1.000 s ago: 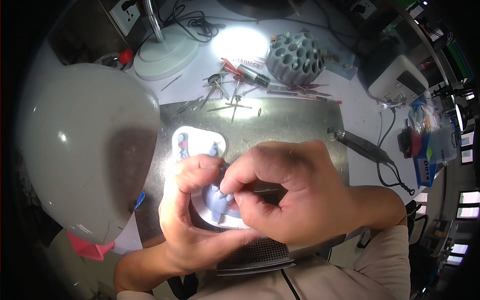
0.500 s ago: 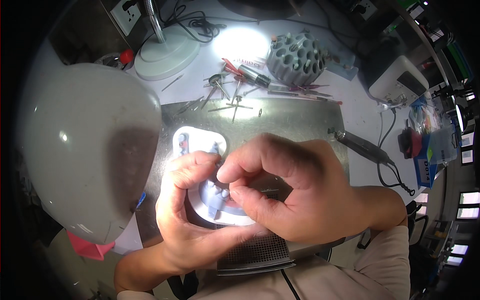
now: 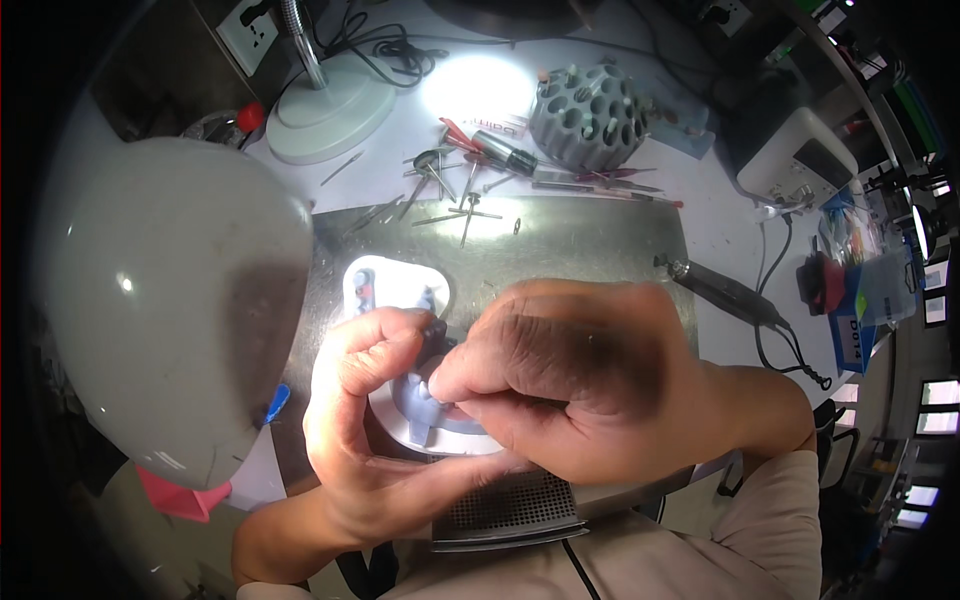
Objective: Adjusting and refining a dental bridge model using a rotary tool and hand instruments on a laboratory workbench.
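A dental model with blue-grey teeth and gum on a white horseshoe-shaped base lies low over the metal plate. My left hand is wrapped round its near left side, thumb along the near edge and fingers curled over the left arch. My right hand comes in from the right, with thumb and index finger pinched together on a tooth at the front of the arch. Whatever sits between these fingertips is hidden. Part of the right arch is covered by the right hand.
A big white lamp head looms at the left. Behind the metal plate lie several burs and mandrels. A grey round bur holder stands at the back. A handpiece with a cord lies at the right. A perforated grille sits below my hands.
My right hand has moved slightly left and its thumb and index finger have closed together onto the model's front teeth. My left hand keeps its hold on the model.
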{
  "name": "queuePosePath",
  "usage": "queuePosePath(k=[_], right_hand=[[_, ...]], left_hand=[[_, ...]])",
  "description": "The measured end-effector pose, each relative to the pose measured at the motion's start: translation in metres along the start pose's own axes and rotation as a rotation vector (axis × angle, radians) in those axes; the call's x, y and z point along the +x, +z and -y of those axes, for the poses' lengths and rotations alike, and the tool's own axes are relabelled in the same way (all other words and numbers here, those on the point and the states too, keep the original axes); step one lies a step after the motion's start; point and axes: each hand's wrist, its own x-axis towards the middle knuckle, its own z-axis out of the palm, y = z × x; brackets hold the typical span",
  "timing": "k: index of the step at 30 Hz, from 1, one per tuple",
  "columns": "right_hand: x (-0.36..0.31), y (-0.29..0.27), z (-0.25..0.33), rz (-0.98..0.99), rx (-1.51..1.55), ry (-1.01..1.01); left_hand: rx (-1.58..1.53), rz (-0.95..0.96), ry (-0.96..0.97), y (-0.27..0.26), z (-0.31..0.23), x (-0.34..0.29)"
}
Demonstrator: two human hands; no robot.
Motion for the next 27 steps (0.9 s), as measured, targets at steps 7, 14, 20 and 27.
queuePosePath(k=[7, 14, 20, 27], right_hand=[[0.006, -0.016, 0.008, 0.148, 0.097, 0.33], [0.006, -0.018, 0.011, 0.201, 0.052, 0.282], [0.003, -0.008, 0.007, 0.146, -0.056, 0.196], [0.0, -0.005, 0.004, 0.145, -0.002, 0.226]], left_hand=[[0.019, -0.086, 0.102, 0.004, -0.003, 0.001], [0.032, -0.044, 0.112, 0.003, 0.001, -0.003], [0.023, -0.023, 0.099, 0.004, -0.008, 0.004], [0.006, -0.021, 0.063, 0.003, -0.005, 0.002]])
